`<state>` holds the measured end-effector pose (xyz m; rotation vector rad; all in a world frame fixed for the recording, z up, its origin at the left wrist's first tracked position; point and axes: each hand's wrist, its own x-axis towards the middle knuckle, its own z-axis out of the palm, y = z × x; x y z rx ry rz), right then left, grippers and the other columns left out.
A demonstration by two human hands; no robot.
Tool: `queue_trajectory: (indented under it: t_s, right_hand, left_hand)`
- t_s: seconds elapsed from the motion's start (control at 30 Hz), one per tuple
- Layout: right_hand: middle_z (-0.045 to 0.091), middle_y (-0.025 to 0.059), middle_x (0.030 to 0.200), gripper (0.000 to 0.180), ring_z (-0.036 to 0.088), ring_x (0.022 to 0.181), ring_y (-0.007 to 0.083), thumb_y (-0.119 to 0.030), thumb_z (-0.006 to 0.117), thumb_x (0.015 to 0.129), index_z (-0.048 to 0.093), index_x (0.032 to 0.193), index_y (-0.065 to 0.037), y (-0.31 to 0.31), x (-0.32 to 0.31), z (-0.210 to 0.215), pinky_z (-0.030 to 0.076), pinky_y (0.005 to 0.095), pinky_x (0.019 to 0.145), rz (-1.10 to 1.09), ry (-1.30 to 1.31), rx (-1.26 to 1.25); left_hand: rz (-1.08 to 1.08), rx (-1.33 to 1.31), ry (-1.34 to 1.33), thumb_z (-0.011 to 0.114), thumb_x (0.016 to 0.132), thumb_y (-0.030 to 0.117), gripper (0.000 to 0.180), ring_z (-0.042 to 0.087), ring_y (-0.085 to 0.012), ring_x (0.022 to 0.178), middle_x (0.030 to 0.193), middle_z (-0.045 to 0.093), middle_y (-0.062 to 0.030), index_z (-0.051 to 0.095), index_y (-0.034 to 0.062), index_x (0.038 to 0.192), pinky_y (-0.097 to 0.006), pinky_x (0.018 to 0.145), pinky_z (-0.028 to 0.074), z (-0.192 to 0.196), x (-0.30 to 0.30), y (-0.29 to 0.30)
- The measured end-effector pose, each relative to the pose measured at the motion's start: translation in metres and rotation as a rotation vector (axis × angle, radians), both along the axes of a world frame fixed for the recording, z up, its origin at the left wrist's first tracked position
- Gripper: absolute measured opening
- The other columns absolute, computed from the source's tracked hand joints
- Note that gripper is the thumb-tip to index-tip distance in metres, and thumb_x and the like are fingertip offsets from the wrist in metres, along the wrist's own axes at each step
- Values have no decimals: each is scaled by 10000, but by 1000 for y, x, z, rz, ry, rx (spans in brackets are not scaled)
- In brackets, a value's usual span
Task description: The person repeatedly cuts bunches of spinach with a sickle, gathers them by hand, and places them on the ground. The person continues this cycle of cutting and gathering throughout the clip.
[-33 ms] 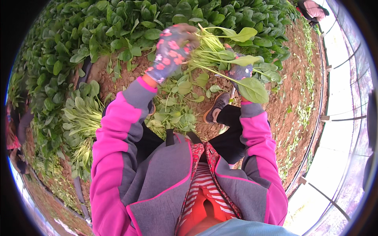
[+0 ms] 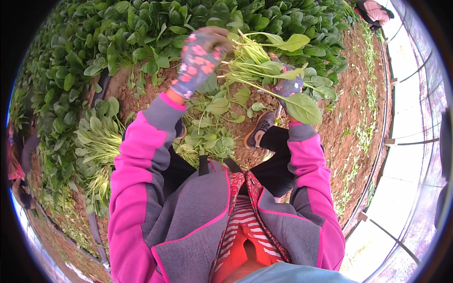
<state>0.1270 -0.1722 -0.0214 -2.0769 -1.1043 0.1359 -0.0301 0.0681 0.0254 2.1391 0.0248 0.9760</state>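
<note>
A bunch of leafy greens with pale stems, looking like spinach (image 2: pixel 252 59), is held up in front of me. Closed around it is my right hand (image 2: pixel 289 87), in a dark floral glove and partly hidden behind the leaves. Its cut or root ends point left. My left hand (image 2: pixel 200 61), in a matching glove, is just left of those ends, fingers curled in. Whatever they hold, if anything, is hidden. A thin pale strip (image 2: pixel 278 111) shows beneath the right hand; its kind is unclear. Loose greens (image 2: pixel 207 134) lie on the soil between my feet.
Dense standing spinach (image 2: pixel 141 33) fills the far side and left. A pile of picked greens (image 2: pixel 101 141) lies by my left knee. Bare soil (image 2: pixel 347 89) runs along the right to a dark hose (image 2: pixel 388 89) and plastic sheeting (image 2: pixel 406 137). Another person (image 2: pixel 375 12) is at the far right.
My left hand has shifted slightly left and toward me, away from the stem ends. The right hand and its bunch stay nearly in place.
</note>
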Motion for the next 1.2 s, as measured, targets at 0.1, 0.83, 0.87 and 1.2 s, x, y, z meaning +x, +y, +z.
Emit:
queue_trajectory:
  t_s: [0.1, 0.83, 0.87, 1.2]
  right_hand:
    - [662, 28, 1095, 440, 638, 937, 145, -153, 547, 877, 516, 1310, -80, -3, 4, -2, 484, 294, 844, 8, 119, 31]
    - [629, 103, 806, 675, 596, 768, 317, -317, 669, 708, 475, 1323, -116, 10, -8, 20, 438, 424, 726, 94, -594, -329]
    - [645, 102, 830, 678, 610, 778, 320, -330, 667, 719, 470, 1328, -108, 9, -6, 18, 447, 422, 746, 97, -623, -348]
    - [655, 55, 1034, 550, 611, 967, 237, -356, 579, 835, 473, 1344, -176, 12, -14, -9, 390, 438, 928, 104, -871, -540]
  left_hand:
    - [155, 52, 76, 634, 800, 127, 104, 635, -245, 845, 919, 665, -96, 688, 71, 868, -334, 756, 509, -3, -16, 30]
    - [432, 75, 256, 669, 799, 308, 224, 617, -254, 645, 721, 636, -96, 669, 84, 791, -357, 616, 493, -4, -47, 76]
    - [469, 264, 438, 664, 806, 322, 237, 619, -263, 665, 739, 639, -98, 671, 85, 795, -369, 618, 490, 0, -49, 79]
    - [39, 71, 367, 697, 808, 214, 183, 636, -231, 853, 935, 667, -126, 667, 37, 841, -334, 755, 508, -26, -9, 3]
